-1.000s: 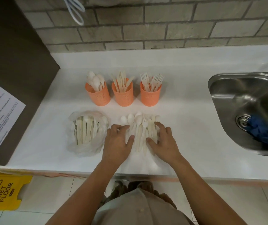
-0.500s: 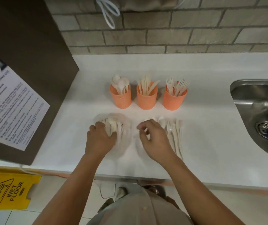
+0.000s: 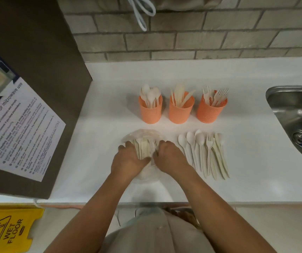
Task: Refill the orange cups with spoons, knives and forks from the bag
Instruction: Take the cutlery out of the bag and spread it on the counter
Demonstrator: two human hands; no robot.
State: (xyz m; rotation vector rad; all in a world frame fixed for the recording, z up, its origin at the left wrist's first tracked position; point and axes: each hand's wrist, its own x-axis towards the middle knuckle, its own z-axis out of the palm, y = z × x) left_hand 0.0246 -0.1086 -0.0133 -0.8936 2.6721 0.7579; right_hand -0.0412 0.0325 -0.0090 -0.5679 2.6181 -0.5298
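Three orange cups stand in a row on the white counter: a spoon cup (image 3: 151, 111), a knife cup (image 3: 181, 111) and a fork cup (image 3: 211, 111), each holding some cream cutlery. In front of them lies a clear plastic bag (image 3: 143, 136) with a bundle of cutlery inside. My left hand (image 3: 128, 158) grips the bag's left side and my right hand (image 3: 170, 156) grips its right side, fingers curled on the plastic. To the right, loose spoons, forks and knives (image 3: 204, 152) lie in a row on the counter.
A steel sink (image 3: 296, 114) with a blue cloth sits at the right. A dark cabinet side with a microwave notice (image 3: 16, 123) stands at the left. A brick wall runs behind; a yellow wet-floor sign (image 3: 5, 230) is below left.
My right hand has left the loose cutlery and moved left onto the bag, joining my left hand, which moved there half a second earlier. The camera view has shifted left.
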